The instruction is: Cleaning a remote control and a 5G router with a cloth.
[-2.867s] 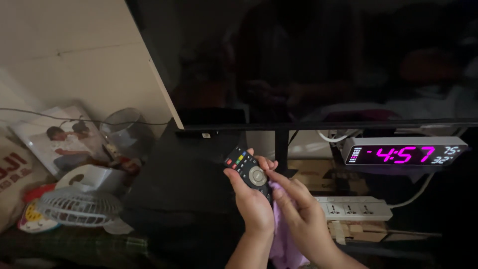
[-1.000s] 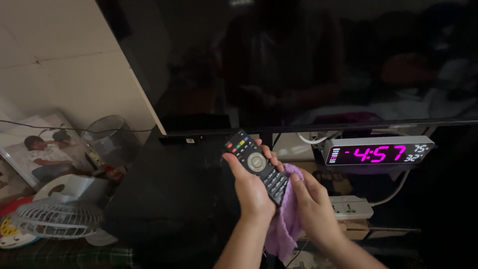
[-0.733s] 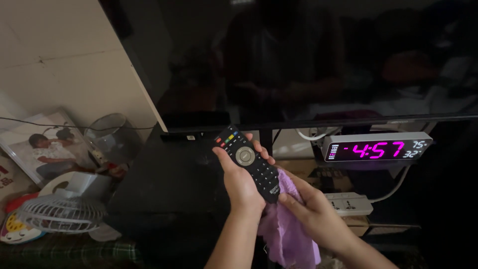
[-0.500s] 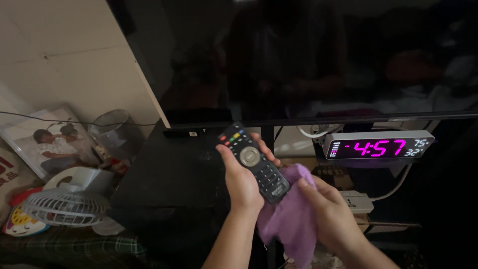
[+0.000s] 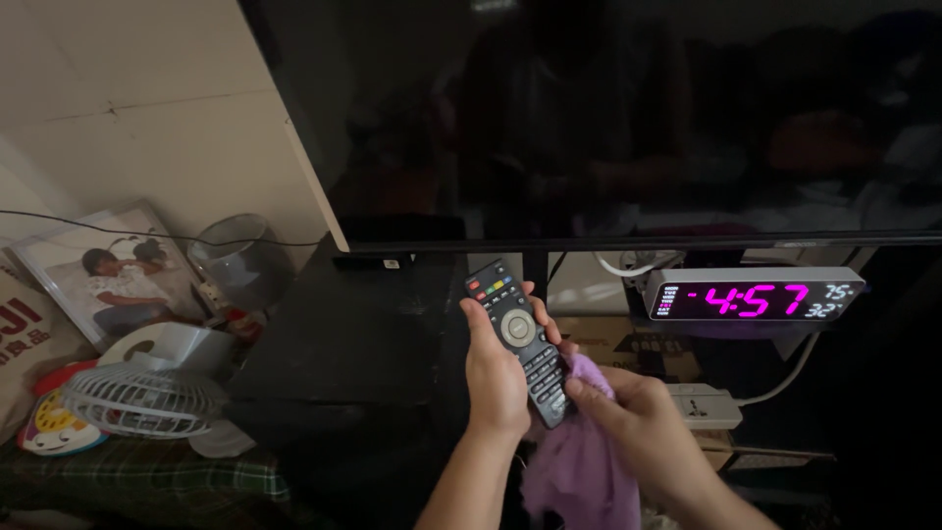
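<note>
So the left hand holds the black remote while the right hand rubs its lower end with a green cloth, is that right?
Not quite: the cloth is purple, not green, as the head view shows. The left hand does hold the black remote, and the right hand presses the cloth to its lower end.

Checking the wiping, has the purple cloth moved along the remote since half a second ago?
Yes. The right hand has brought the purple cloth in over the remote's lower end, nearer the left hand.

One remote (image 5: 520, 339), one purple cloth (image 5: 579, 471), one clock (image 5: 756, 294), one fan (image 5: 142, 397), one power strip (image 5: 706, 405).
</note>
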